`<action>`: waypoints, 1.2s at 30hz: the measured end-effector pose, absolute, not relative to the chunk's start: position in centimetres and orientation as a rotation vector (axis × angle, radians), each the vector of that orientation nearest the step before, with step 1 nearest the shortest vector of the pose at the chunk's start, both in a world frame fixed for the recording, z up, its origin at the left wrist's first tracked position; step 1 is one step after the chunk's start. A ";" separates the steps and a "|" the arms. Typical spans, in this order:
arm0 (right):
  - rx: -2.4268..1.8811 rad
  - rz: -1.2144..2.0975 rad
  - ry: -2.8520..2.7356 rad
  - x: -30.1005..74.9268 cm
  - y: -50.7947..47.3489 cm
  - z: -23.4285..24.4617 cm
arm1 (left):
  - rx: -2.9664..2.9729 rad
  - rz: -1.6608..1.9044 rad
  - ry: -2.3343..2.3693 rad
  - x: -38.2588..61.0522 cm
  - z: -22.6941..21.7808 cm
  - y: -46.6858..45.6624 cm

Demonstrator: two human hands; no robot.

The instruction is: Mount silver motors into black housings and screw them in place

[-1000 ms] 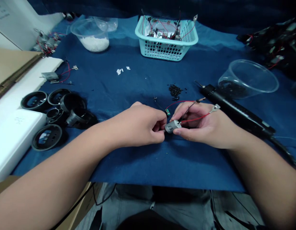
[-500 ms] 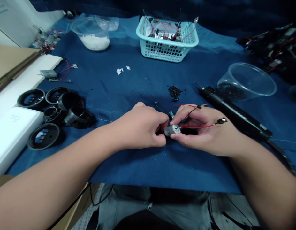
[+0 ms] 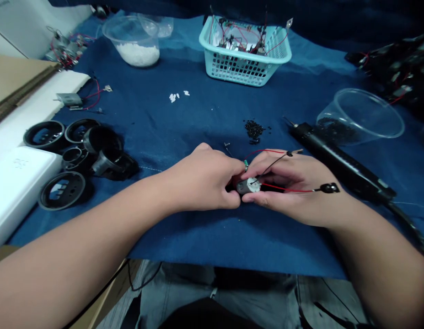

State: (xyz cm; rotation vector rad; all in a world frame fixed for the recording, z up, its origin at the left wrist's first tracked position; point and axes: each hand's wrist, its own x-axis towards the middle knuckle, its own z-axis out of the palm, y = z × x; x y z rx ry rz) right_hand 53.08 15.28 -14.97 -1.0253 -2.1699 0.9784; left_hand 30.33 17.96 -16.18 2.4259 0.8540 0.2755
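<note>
Left hand (image 3: 198, 180) and right hand (image 3: 290, 194) meet, fingers of both clamped on small silver DC motor (image 3: 248, 186); red and black leads (image 3: 287, 188) trail rightward; motor just below pile of black granules (image 3: 254, 130).

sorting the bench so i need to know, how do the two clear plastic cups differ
The clear plastic cup at the back left holds white granules, while the clear plastic cup on the right holds black granules. The back-left cup stands upright with its mouth up; the right cup lies tipped over with its mouth facing right. Both are round, see-through, and rest on the blue cloth.
</note>
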 end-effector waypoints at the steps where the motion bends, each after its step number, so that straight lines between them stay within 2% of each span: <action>1: -1.039 0.993 -2.155 53.1 15.2 -15.0 | 2.420 0.277 0.852 30.3 -16.2 18.0; 18: -1.092 1.149 -2.046 53.7 14.8 -16.0 | 2.374 0.255 0.836 30.3 -16.1 18.0; 36: -0.983 0.904 -2.232 53.4 15.0 -15.6 | 2.384 0.267 0.810 30.2 -16.4 18.2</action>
